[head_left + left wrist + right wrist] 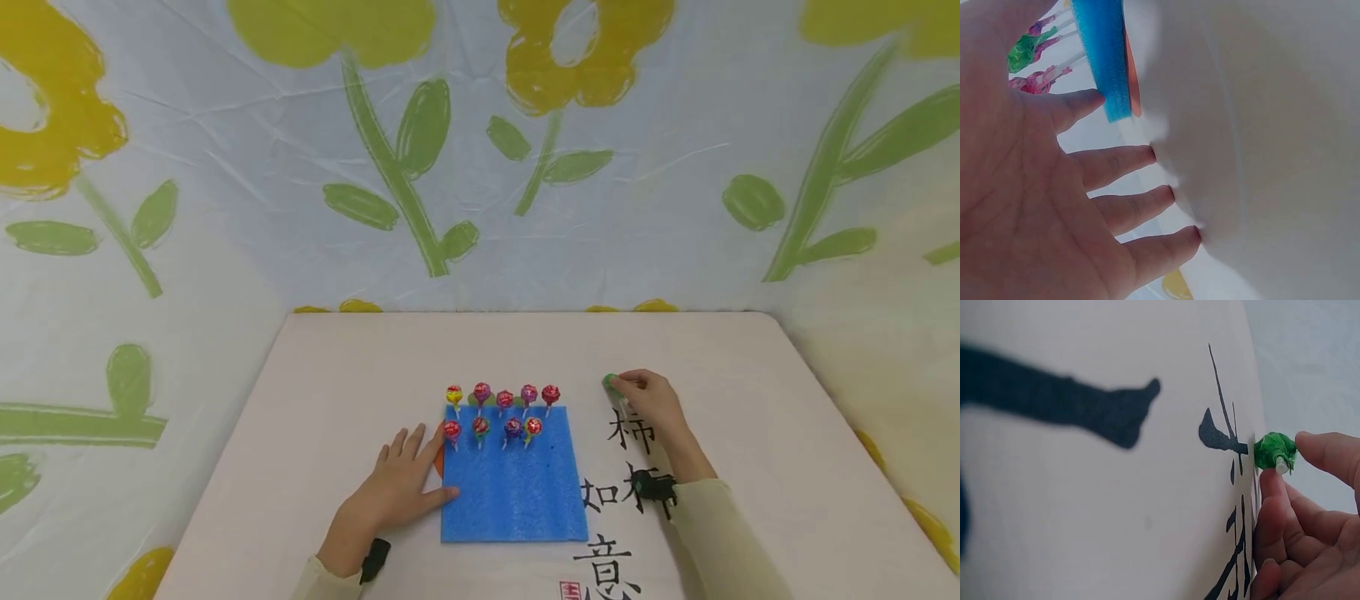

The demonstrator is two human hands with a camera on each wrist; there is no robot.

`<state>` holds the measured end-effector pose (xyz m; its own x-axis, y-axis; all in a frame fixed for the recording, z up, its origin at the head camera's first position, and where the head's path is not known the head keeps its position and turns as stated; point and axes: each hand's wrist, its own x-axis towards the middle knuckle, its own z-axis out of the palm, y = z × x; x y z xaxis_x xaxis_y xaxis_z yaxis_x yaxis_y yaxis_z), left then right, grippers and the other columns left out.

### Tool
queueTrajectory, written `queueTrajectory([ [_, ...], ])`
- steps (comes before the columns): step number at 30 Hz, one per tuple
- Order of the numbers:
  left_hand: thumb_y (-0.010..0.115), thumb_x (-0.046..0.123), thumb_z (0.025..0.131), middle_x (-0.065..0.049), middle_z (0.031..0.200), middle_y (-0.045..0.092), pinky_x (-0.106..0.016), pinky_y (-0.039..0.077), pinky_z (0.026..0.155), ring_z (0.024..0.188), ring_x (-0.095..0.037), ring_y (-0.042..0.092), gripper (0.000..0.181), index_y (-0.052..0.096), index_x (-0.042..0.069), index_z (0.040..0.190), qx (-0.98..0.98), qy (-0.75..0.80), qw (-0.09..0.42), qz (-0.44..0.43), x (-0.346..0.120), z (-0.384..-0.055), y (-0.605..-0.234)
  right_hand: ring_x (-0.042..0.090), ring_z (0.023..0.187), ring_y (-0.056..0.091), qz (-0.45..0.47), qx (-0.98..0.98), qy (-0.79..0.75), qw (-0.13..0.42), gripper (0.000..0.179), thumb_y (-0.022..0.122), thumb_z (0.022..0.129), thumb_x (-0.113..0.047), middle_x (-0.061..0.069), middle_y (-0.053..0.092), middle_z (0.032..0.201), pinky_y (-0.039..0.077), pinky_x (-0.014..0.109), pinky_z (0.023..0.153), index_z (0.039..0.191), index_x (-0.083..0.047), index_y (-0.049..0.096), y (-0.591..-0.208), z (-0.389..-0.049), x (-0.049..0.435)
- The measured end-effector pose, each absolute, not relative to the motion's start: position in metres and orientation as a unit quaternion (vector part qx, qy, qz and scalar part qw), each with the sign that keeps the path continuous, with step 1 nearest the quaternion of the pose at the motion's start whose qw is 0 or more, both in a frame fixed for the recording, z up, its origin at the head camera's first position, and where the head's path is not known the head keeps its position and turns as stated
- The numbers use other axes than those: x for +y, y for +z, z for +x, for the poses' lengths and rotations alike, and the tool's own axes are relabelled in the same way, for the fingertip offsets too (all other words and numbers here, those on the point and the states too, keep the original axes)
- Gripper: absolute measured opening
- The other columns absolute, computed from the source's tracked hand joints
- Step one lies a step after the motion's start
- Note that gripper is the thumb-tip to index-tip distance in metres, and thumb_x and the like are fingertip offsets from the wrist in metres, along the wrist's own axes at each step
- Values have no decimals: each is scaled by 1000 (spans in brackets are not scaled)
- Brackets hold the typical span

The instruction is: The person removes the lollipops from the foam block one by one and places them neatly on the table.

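A blue foam block (510,500) lies on the table with several wrapped lollipops (513,427) standing upright by their sticks in two rows at its far end. My left hand (397,487) lies with fingers spread along the block's left edge, thumb and index fingertip (1094,97) at its side. To the right of the block, my right hand (656,404) pinches a green-wrapped lollipop (1274,451) by its head between thumb and fingers, low over the table. The white stick end (1281,465) points toward the right wrist camera.
Black brush characters (600,496) and a red seal mark (570,590) are printed on the pale table surface (360,367). Orange shows under the block's left edge (1133,81). Flower-patterned cloth (262,167) hangs behind and at both sides.
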<state>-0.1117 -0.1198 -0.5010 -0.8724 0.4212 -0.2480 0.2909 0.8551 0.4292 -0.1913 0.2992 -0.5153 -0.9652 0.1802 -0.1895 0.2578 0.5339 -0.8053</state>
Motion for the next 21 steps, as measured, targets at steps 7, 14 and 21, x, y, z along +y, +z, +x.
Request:
queueTrajectory([
  [7,65,60,90,-22,161,23,-70,15,112,146,-50,15,91,27,15,159,948,198,168,184,-121,-110,-503,30,94,61,127,875,-466,43,60,59,100,-44,21,61,118,49,39,78,135,5,54,-516,-189,299],
  [14,64,62,90,-22,161,23,-70,15,111,146,-50,15,91,29,14,159,948,195,170,187,-121,-112,-505,29,93,62,144,868,-475,3,59,58,100,-45,20,61,118,51,38,74,136,2,53,-507,-178,296],
  [21,63,62,90,-23,160,24,-70,16,111,146,-51,16,91,29,13,159,949,192,163,189,-121,-112,-506,28,102,56,116,860,-495,-32,55,58,101,-43,18,58,122,50,38,78,136,-1,55,-486,-157,281],
])
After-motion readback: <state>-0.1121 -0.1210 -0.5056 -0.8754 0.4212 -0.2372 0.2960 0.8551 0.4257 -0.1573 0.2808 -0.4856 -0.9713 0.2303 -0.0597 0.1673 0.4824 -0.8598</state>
